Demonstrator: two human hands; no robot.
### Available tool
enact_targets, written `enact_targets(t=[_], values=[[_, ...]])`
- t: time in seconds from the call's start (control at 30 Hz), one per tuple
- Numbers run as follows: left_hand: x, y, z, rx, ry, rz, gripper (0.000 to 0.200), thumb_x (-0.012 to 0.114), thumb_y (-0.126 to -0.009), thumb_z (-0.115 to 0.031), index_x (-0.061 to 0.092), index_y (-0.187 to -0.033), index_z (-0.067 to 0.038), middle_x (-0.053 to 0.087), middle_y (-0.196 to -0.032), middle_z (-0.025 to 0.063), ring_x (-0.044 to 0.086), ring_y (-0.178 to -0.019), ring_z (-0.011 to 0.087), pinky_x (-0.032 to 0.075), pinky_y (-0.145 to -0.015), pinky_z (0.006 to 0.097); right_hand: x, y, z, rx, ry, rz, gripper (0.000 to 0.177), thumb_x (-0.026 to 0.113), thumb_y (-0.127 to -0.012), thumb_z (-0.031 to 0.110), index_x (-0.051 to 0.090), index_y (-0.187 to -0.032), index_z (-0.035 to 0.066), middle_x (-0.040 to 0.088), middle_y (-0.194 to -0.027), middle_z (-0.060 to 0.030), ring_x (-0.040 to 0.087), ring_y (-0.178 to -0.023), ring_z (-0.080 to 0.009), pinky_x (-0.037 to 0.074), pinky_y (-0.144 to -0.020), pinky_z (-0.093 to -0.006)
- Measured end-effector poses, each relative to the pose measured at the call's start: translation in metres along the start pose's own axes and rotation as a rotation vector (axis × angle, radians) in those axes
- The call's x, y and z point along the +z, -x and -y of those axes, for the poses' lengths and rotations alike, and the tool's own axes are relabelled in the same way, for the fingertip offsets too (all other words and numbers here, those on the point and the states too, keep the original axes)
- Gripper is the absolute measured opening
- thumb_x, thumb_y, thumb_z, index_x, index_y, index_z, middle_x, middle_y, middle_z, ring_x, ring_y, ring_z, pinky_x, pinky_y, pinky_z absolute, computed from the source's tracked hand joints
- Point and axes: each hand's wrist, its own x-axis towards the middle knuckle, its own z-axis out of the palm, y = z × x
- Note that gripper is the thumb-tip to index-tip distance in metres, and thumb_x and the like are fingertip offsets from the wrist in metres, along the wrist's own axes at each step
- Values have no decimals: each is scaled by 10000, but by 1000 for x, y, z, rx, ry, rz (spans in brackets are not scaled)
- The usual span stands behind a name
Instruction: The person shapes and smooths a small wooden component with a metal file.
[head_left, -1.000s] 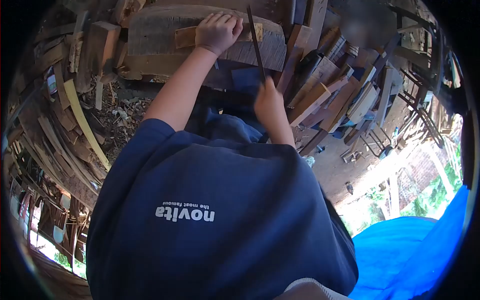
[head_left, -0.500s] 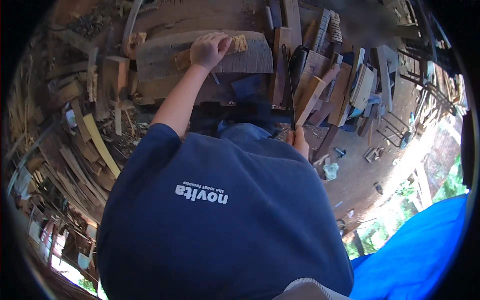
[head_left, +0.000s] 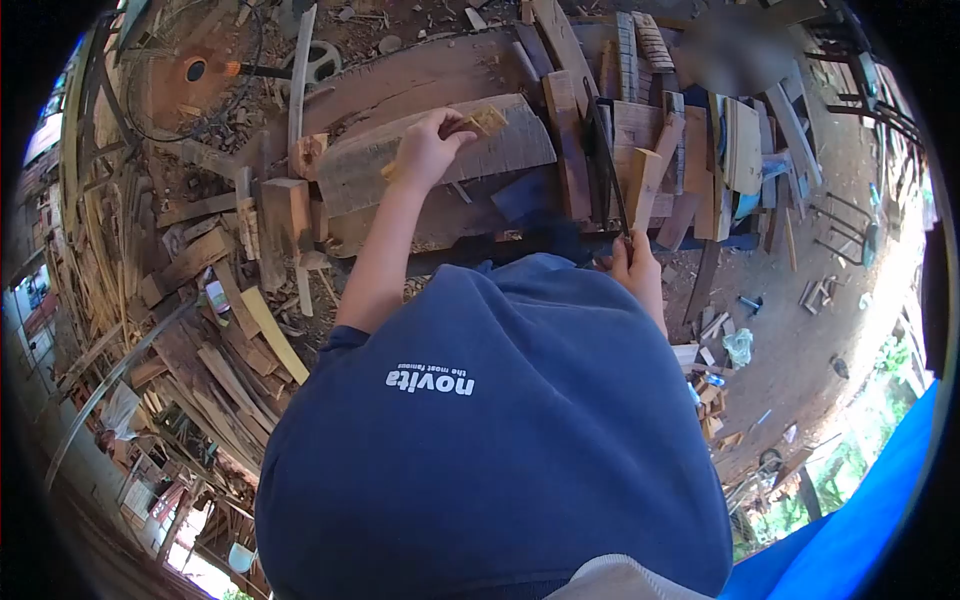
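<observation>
My left hand (head_left: 428,152) is closed around a short, pale strip of wood (head_left: 490,119), whose ends show on both sides of the hand. The strip lies over a wide, grey, weathered board (head_left: 352,172) with a curved far edge. In my right hand (head_left: 638,264), low on the right side near my body, is the grip end of a long, narrow, dark blade (head_left: 608,160). It points away from me, past the board's right end. A dark blue flat piece (head_left: 520,196) lies between the board and my body.
Upright and leaning wood offcuts (head_left: 740,150) crowd the right side. A wooden block (head_left: 287,210) stands left of the board. Long timber strips (head_left: 225,380) pile up at the left, and a round wire-rimmed fan guard (head_left: 195,70) is at far left. A blue sheet (head_left: 850,500) hangs at lower right.
The whole view has shifted, so the board and wood pile sit lower and further right. My left hand stays on the pale strip. The blade in my right hand is tilted more.
</observation>
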Motion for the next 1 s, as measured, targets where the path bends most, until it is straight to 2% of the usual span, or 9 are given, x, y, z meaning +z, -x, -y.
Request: enact_targets(t=[0.13, 0.2, 0.33, 0.5, 0.53, 0.6, 0.63, 0.7, 1.0], values=[[-5, 13, -34, 43, 60, -19, 325, 815, -775, -175, 680, -1037, -38, 734, -962, 90, 699, -883, 163, 538, -798, 300, -2, 4, 21, -5, 91, 20, 258, 487, -1003, 238, 520, -1147, 26, 661, -978, -271, 639, -962, -451, 496, -781, -472], [-8, 20, -49, 121, 177, -57, 315, 815, -779, -164, 686, -1028, -20, 736, -953, 83, 694, -876, 147, 537, -806, 295, 2, 5, 14, -178, 147, -47, 250, 492, -1025, 222, 521, -1149, 7, 651, -804, -163, 653, -705, -238, 493, -619, -351], [-15, 32, -72, 107, 258, -59, 282, 824, -756, -129, 701, -987, -25, 738, -911, 108, 713, -846, 171, 546, -761, 297, 1, 22, 38, -214, 111, -61, 257, 483, -1030, 236, 530, -1143, 11, 620, -750, -111, 586, -636, -173, 455, -584, -305], [-23, 48, -86, 25, 342, 10, 270, 821, -767, -133, 701, -980, -18, 741, -914, 107, 710, -843, 162, 544, -755, 293, 14, 40, 39, -591, -322, -172, 286, 454, -1044, 280, 548, -1114, 19, 488, -670, 21, 403, -596, -38, 368, -551, -228], [-23, 52, -88, 34, 343, 11, 270, 821, -767, -133, 701, -980, -18, 741, -914, 107, 710, -843, 162, 544, -755, 293, 16, 42, 38, -596, -323, -179, 286, 454, -1044, 280, 548, -1114, 19, 488, -670, 21, 403, -596, -38, 368, -551, -228], [-23, 60, -92, 66, 292, -34, 287, 830, -747, -153, 698, -964, -18, 736, -903, 124, 716, -830, 189, 543, -746, 305, 18, 46, 40, -565, -144, -122, 246, 474, -1018, 267, 537, -1161, 77, 676, -911, -177, 676, -870, -363, 496, -714, -400], [-22, 62, -91, 76, 294, -34, 287, 830, -747, -153, 698, -964, -18, 736, -903, 124, 716, -830, 189, 543, -746, 305, 17, 48, 45, -570, -145, -131, 246, 474, -1018, 267, 537, -1161, 77, 676, -911, -177, 676, -870, -363, 496, -714, -400], [-20, 68, -90, 147, 140, -126, 295, 836, -719, -185, 695, -924, -26, 723, -858, 132, 714, -801, 249, 545, -729, 338, 14, 52, 57, -370, 385, 5, 206, 487, -1008, 260, 535, -1132, 102, 682, -952, -186, 661, -896, -396, 508, -725, -454], [-11, 83, -96, 371, -97, -391, 275, 837, -689, -196, 651, -856, -83, 693, -787, 90, 674, -739, 296, 520, -663, 402, 15, 61, 39, -376, 223, -41, 186, 482, -1010, 262, 530, -1114, 116, 676, -976, -193, 642, -918, -422, 504, -728, -486]])
